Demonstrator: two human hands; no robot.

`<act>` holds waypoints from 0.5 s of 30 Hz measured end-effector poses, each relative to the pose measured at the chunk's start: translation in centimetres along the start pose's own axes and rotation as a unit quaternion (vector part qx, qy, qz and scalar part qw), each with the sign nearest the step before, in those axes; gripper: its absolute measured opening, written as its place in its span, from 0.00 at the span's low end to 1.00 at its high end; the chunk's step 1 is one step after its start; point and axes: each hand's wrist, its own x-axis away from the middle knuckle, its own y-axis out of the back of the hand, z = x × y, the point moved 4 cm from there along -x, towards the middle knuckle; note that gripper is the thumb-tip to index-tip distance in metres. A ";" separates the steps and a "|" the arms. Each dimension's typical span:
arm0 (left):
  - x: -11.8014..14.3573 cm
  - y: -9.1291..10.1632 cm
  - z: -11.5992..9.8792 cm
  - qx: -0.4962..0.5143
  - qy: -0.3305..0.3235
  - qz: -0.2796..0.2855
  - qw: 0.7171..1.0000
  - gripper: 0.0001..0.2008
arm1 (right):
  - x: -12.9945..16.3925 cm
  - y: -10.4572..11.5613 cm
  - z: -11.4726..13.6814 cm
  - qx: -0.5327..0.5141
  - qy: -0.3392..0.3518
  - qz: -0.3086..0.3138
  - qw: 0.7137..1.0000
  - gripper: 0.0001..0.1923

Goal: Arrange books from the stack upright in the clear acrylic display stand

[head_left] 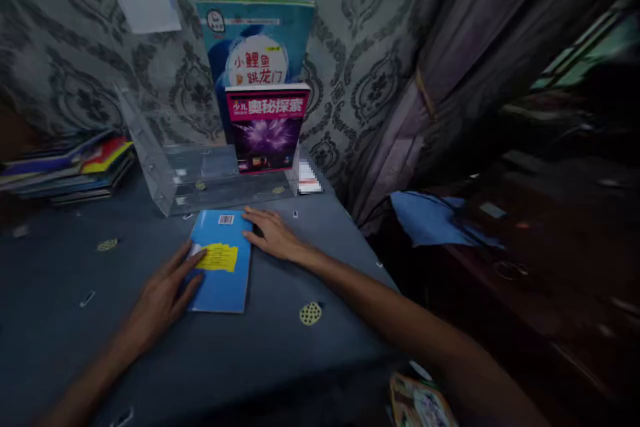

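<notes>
Two hands are all I have on the head view, both laid flat on a blue book lying back cover up on the grey tabletop; the barcode sits at its far edge and a yellow patch across its middle. My left hand rests on the book's near-left part, fingers spread and reaching onto the yellow patch — loose, not gripping anything. My right hand lies palm down at the book's far-right corner, fingers touching the cover edge, also released; the forearm runs off to the near right.

Just beyond the book stands a clear acrylic holder with its left wall tilted outward; a purple-covered book stands upright in its right end, and behind that a taller teal book leans against the patterned wall. Far left, a stack of books lies flat on the table. Near the book's right side, a small round yellow perforated disc lies on the tabletop — apart from both hands. To the right, a purple curtain hangs; a blue cloth lies beneath it.
</notes>
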 end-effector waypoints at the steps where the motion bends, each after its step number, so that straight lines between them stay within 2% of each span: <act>1: 0.0 -0.1 0.0 -0.001 0.002 0.006 1.000 0.29 | 0.0 -0.1 0.0 0.004 0.001 -0.007 1.000 0.27; 4: 0.4 -0.4 -0.3 -0.006 -0.007 0.009 1.000 0.27 | 0.2 -0.2 0.0 0.014 0.009 -0.022 1.000 0.26; 8: 2.6 -0.6 -1.1 -0.019 -0.055 -0.015 0.998 0.29 | 1.5 -0.3 0.5 0.023 0.032 -0.022 0.999 0.26; 11: 4.6 -0.4 -2.0 -0.038 -0.090 -0.001 0.995 0.38 | 3.1 -0.3 1.1 0.021 0.045 -0.003 0.999 0.28; 15: 6.9 0.0 -3.4 -0.056 -0.109 0.074 0.990 0.55 | 5.5 0.0 2.1 0.009 0.057 0.006 0.998 0.28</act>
